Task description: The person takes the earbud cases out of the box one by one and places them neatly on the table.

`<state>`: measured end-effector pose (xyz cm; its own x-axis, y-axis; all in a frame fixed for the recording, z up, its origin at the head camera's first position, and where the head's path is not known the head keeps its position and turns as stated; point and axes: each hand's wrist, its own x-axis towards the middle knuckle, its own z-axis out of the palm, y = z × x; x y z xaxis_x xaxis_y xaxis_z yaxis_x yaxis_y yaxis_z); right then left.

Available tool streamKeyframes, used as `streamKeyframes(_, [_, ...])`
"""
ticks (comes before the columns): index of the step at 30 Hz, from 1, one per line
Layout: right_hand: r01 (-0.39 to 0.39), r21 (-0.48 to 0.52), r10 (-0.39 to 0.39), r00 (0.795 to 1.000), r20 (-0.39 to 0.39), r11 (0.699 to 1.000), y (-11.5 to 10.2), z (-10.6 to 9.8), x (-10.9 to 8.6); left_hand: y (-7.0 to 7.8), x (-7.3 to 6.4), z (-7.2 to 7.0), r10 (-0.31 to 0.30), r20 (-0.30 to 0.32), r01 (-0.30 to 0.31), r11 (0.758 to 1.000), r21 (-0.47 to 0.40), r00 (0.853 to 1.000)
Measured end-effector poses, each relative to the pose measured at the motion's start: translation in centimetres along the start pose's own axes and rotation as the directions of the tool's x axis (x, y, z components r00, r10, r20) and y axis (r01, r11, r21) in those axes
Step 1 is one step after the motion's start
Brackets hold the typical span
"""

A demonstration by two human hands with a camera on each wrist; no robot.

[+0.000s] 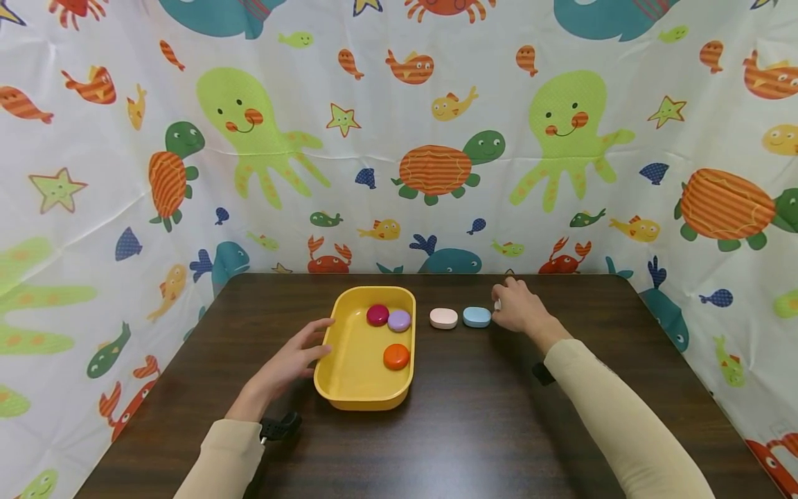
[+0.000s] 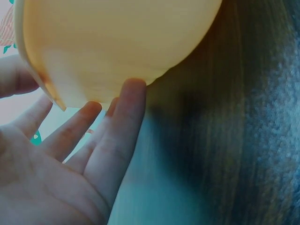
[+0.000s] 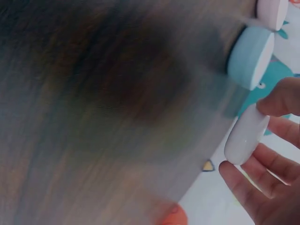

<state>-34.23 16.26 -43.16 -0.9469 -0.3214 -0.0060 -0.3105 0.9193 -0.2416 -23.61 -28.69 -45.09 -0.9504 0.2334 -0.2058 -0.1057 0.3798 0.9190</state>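
Observation:
My left hand [image 1: 288, 364] is at the left side of a yellow bin [image 1: 339, 374], its extended fingers against the outer wall and rim. Inside the bin lie a dark red round piece [image 1: 377, 315], a lilac one [image 1: 399, 320] and an orange one [image 1: 396, 356]. Toward the table's far edge, my right hand [image 1: 520, 307] pinches a white oval soap bar [image 3: 246, 135] between thumb and fingers. Just left of that hand sits a light blue soap bar [image 1: 476, 317], with a pale pink soap bar [image 1: 443, 319] beside it.
The bin and bars are on a dark brown wooden table [image 1: 474, 430]. Behind its far edge hangs a white curtain [image 1: 386, 166] printed with sea animals, which also runs along both sides.

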Motion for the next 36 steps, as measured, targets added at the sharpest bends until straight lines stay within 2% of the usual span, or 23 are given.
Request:
streamKeyframes(8, [-0.033, 0.009, 0.032, 0.998, 0.051, 0.999, 0.7, 0.9, 0.0, 0.0, 0.0, 0.0, 0.001, 0.001, -0.001, 1.0, -0.006, 1.0])
streamKeyframes(21, [-0.034, 0.017, 0.033, 0.998, 0.056, 0.999, 1.2, 1.9, -0.1, -0.1, 0.0, 0.0, -0.006, -0.003, 0.006, 1.0, 0.001, 1.0])
streamKeyframes(36, [-0.017, 0.016, 0.017, 1.0, 0.019, 1.0, 0.8, 0.9, -0.5, -0.2, 0.1, 0.0, -0.003, 0.0, 0.003, 1.0, -0.002, 1.0])
